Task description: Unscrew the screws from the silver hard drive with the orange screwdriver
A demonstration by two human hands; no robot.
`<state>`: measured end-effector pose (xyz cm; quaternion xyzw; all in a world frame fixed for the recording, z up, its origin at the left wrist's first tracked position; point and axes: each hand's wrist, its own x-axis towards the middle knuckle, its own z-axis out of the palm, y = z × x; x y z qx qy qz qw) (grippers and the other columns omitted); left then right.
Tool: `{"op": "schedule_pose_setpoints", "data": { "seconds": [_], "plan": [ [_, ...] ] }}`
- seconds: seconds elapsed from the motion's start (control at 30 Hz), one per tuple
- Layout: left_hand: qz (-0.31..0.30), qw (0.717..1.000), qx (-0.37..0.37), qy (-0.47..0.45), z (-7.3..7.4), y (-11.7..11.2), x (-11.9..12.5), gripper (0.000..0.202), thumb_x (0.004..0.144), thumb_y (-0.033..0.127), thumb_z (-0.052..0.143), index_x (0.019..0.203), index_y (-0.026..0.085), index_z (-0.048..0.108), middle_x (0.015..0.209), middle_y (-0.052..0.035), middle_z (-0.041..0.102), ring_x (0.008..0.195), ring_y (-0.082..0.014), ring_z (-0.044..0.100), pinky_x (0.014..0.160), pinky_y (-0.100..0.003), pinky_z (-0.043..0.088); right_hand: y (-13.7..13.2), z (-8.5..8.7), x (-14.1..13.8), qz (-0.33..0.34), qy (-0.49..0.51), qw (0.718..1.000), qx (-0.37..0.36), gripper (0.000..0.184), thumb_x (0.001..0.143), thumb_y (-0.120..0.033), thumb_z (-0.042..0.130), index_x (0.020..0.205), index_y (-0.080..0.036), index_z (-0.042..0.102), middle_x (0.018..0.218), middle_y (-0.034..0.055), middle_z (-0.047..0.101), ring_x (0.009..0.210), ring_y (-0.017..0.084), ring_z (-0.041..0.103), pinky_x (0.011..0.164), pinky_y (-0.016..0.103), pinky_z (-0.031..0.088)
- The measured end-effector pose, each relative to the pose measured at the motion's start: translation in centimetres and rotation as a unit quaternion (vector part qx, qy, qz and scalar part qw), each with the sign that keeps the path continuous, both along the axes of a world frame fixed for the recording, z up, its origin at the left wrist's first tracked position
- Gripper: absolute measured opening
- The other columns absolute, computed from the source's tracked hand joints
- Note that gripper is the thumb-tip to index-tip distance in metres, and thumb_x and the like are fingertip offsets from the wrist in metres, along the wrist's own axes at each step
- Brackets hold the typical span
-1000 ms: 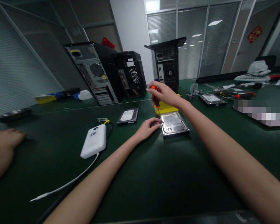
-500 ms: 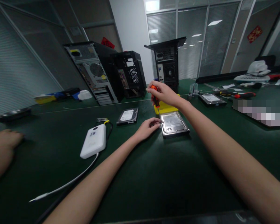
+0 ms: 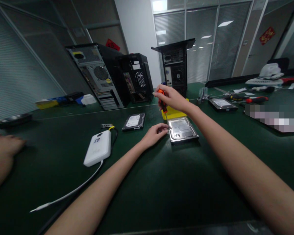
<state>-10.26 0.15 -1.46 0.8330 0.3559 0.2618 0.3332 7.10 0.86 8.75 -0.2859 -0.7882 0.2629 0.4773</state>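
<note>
Screwdriver, orange-and-black handle, thin metal shaft, is held nearly upright in the right hand, fingers closed around the handle. The shaft descends to the left edge of a rectangular, silver-topped metal hard drive, which lies flat on the dark green table. The exact tip contact is too small to confirm.

Drive position: immediately right of the left hand and nearer the person than the right hand, which is raised above the far-left corner. Long axis: appears to run away from the person, far end angled slightly left. The left hand is nearer to the drive; its fingertips are gathered narrowly at the left edge. Whether they pinch a small part cannot be told.

Containers: a bright yellow plastic tray-like piece sits directly behind the drive, partly covered; its interior is hidden. A clear cup-shaped vessel stands farther right; contents indistinct.
</note>
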Motion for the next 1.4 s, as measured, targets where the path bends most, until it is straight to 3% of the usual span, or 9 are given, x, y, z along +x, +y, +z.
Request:
{"op": "schedule_pose_setpoints", "data": {
  "seconds": [1.4],
  "plan": [
    [0.002,1.0,0.009,0.005,0.02,-0.04,0.05,0.031,0.085,0.032,0.055,0.109,0.013,0.062,0.1,-0.0083,0.065,0.087,-0.0179,0.059,0.078,-0.031,0.047,-0.29,-0.01,-0.5,-0.019,-0.003,1.0,-0.005,0.025,0.09,-0.045,0.048,0.087,-0.021,0.041,0.062,-0.0027,0.054,0.05,0.011,0.056,0.046,0.022,0.045]
  ]
}}
